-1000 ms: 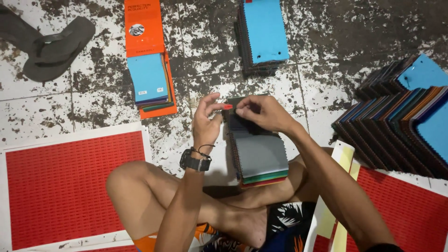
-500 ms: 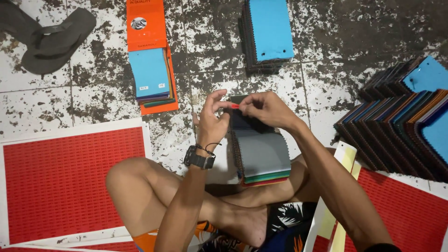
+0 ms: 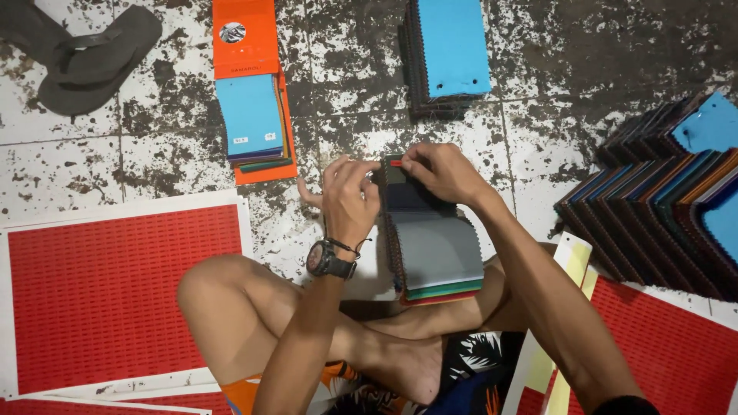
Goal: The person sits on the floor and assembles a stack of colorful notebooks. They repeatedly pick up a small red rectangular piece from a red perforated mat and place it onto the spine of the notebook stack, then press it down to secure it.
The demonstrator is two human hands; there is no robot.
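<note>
Red perforated sheets (image 3: 115,300) flank the seated person on the speckled tile floor (image 3: 538,69); fanned fabric stacks (image 3: 661,200) lie to the right. Resting on the shin, the swatch stack (image 3: 434,238), grey piece uppermost, is gripped at its top edge: left hand (image 3: 350,192) pressing down with fingers together, right hand (image 3: 438,170) pinching beside a small red fastener (image 3: 395,163). Keeping the edges squared and firmly pressed should help the fastener seat cleanly.

Both hands, left (image 3: 350,192) and right (image 3: 440,170), pinch the top edge of a fabric swatch stack (image 3: 432,238). More swatch piles (image 3: 661,200) lie on the speckled floor (image 3: 154,154).
</note>
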